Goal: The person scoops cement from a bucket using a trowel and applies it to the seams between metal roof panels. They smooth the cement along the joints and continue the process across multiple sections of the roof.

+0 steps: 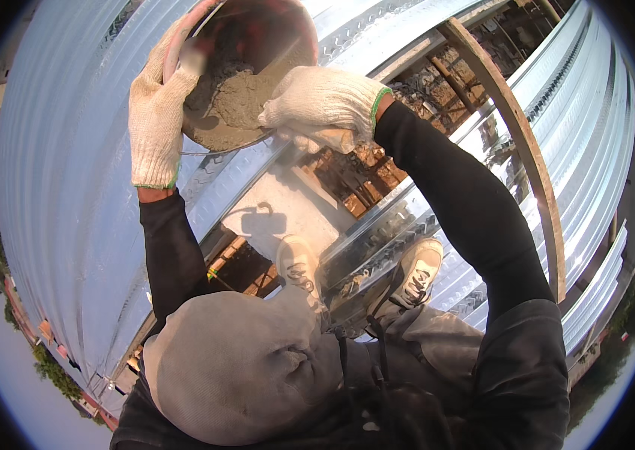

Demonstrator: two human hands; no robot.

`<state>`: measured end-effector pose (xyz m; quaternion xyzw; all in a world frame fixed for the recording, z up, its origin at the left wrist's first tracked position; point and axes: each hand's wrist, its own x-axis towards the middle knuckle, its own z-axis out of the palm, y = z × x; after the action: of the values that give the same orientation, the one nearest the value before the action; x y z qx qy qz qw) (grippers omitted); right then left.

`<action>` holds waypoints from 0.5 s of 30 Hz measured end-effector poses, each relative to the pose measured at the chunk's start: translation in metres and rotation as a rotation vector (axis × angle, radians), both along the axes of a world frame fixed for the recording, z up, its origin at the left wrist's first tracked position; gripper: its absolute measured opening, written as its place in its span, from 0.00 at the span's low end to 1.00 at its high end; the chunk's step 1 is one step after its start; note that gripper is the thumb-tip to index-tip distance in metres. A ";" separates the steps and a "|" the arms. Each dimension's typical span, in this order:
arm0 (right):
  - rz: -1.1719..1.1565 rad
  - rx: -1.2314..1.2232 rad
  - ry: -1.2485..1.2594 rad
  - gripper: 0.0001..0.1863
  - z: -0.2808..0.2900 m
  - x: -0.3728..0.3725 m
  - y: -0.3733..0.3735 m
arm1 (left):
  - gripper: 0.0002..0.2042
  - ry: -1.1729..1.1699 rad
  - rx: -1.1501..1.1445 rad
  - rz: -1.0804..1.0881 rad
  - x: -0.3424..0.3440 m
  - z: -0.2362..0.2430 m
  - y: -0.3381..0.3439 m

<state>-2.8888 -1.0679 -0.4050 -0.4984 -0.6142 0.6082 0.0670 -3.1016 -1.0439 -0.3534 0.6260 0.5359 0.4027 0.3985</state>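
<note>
A reddish bucket [304, 36] is held up in front of me, tilted so that its open mouth faces me. Wet grey mortar [236, 103] lies inside against the lower wall. My left hand [156, 120], in a white knit glove, is closed on the bucket's left rim with the thumb over the edge. My right hand [325, 103], gloved the same way with a green cuff edge, is closed at the lower right rim; its fingertips are partly hidden. A thin wire handle [216, 153] runs below the bucket's near edge.
Ribbed metal decking sheets [70, 187] spread on both sides. A long wooden board [516, 127] lies across the right-hand sheets. Gaps in the decking [347, 180] show debris and timber below. My shoes [416, 271] stand beside a pale flat slab [276, 199].
</note>
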 end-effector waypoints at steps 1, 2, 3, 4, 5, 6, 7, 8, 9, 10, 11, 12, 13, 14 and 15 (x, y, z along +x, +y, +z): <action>0.149 0.486 -0.145 0.06 -0.015 0.001 -0.014 | 0.24 -0.032 0.007 -0.032 -0.003 -0.005 0.005; 0.189 0.997 -0.388 0.08 -0.019 -0.003 -0.027 | 0.24 -0.022 0.012 -0.062 -0.015 -0.013 0.013; 0.197 1.013 -0.519 0.13 -0.022 -0.005 -0.043 | 0.24 -0.011 0.017 -0.091 -0.026 -0.023 0.016; 0.204 1.031 -0.654 0.18 -0.017 -0.007 -0.050 | 0.24 0.019 0.010 -0.053 -0.019 -0.018 0.010; 0.135 1.084 -0.496 0.17 -0.027 0.008 -0.051 | 0.25 0.038 0.015 -0.018 0.001 -0.005 0.001; 0.080 1.036 -0.448 0.17 -0.023 0.009 -0.047 | 0.25 0.083 0.001 0.003 0.009 0.004 -0.005; 0.029 0.976 -0.399 0.16 -0.015 0.010 -0.045 | 0.26 0.128 -0.015 0.025 0.017 0.012 -0.010; -0.026 0.923 -0.351 0.16 -0.007 0.010 -0.040 | 0.26 0.198 -0.035 0.024 0.021 0.017 -0.012; -0.029 0.720 -0.224 0.19 -0.004 -0.003 -0.024 | 0.27 0.237 -0.036 0.032 0.020 0.015 -0.012; -0.023 0.819 -0.071 0.22 -0.016 -0.003 -0.016 | 0.27 0.260 -0.030 0.027 0.024 0.015 -0.010; -0.013 0.915 0.100 0.26 -0.028 -0.009 -0.011 | 0.27 0.264 -0.005 0.041 0.021 0.010 -0.007; 0.022 0.850 0.093 0.28 -0.039 -0.006 -0.008 | 0.27 0.236 -0.012 0.058 0.018 0.008 -0.005; 0.057 0.779 0.076 0.30 -0.043 -0.003 -0.008 | 0.27 0.200 -0.023 0.072 0.017 0.004 -0.002; 0.119 0.544 -0.095 0.30 -0.022 0.000 -0.004 | 0.27 0.148 -0.068 0.103 0.013 0.007 -0.002; 0.182 0.310 -0.264 0.30 0.002 0.007 0.001 | 0.27 0.112 -0.060 0.080 0.005 0.003 0.002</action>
<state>-2.8823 -1.0672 -0.4025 -0.5000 -0.7463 0.4393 0.0067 -3.0968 -1.0423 -0.3501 0.6134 0.5940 0.3664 0.3698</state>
